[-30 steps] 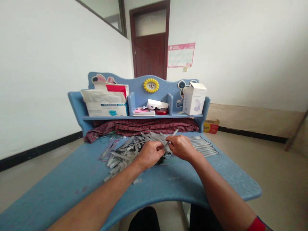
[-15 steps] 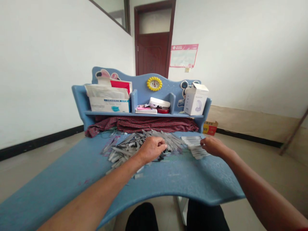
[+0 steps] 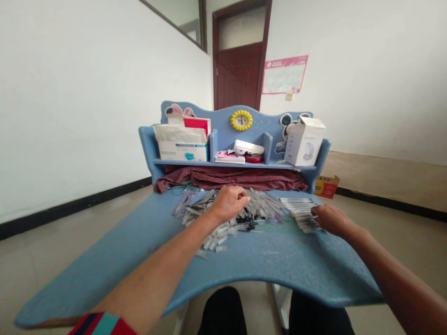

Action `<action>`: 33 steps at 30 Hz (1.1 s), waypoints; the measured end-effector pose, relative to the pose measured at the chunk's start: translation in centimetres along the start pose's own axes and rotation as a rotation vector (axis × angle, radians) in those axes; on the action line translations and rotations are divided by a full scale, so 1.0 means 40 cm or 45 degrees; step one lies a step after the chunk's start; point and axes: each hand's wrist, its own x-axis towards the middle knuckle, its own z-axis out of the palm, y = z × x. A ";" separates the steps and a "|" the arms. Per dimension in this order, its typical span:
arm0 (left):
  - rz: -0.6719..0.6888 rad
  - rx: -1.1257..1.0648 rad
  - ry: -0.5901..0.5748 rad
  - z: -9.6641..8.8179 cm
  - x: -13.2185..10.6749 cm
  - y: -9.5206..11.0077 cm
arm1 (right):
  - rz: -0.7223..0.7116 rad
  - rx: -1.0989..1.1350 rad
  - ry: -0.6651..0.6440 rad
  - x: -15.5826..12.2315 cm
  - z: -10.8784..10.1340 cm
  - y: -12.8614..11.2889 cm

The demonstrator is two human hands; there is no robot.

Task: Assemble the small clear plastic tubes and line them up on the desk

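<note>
A loose pile of slim, translucent grey-white plastic pieces (image 3: 267, 204) lies across the middle of the blue desk. Small black pieces (image 3: 248, 222) are mixed in at its near side. My left hand (image 3: 228, 204) is over the pile with its fingers curled closed; what they hold, if anything, is hidden. To the right, thin whitish sticks (image 3: 296, 208) lie side by side in a neat row. My right hand (image 3: 330, 218) is at the row's right end, thumb and fingers pinched together against the stick ends. Whether a single stick is between them does not show clearly.
Behind the pile, a folded red checked cloth (image 3: 244, 179) lies under the desk's shelf (image 3: 195, 163). The shelf carries a mask box (image 3: 183, 151), booklets (image 3: 228, 159), a red round tin (image 3: 253, 159) and a white carton (image 3: 305, 144). The desk's front edge (image 3: 244, 280) curves inward before my knees.
The view has turned left, so the desk appears farther right. My left hand has shifted slightly left and away over the pile. My right hand stays at the row's end.
</note>
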 end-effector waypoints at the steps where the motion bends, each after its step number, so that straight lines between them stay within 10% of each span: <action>1: -0.009 0.006 0.012 -0.006 0.003 -0.006 | 0.002 -0.005 0.002 0.000 0.003 0.001; 12: -0.012 0.321 -0.270 -0.044 0.013 -0.049 | -0.010 -0.036 0.071 -0.030 -0.026 -0.035; 27: 0.017 0.463 -0.318 -0.043 0.004 -0.074 | -0.584 0.313 0.197 -0.038 -0.105 -0.308; 33: -0.027 0.513 -0.283 -0.031 -0.005 -0.063 | -0.502 0.232 0.282 0.001 -0.138 -0.377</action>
